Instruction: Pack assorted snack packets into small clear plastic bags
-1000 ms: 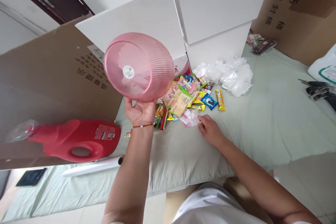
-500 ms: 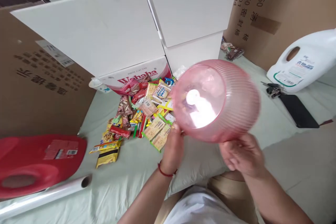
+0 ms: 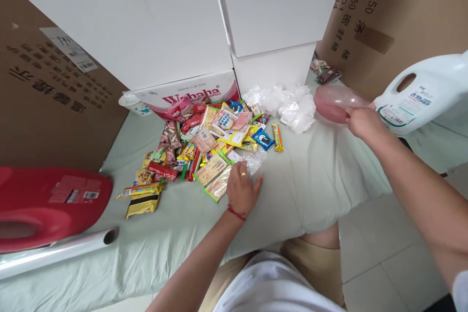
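My right hand grips the edge of a pink translucent ribbed bowl, held low at the right beside the white jug. My left hand lies palm down on the pale green sheet, its thumb apart from the fingers and nothing visibly held. Its fingertips are at the edge of two cracker packets and a piece of clear plastic. Behind them spreads a heap of wrapped snacks. A blue cookie packet and a yellow snack stick lie at its right side.
Crumpled clear plastic bags lie before a white box with raised flaps. A white detergent jug stands right, a red jug and a plastic film roll left. A paper cup sits behind the heap.
The bowl has gone from both hands in front of me to my right hand alone, farther right and lower. My left hand has let go and come down by the cracker packets.
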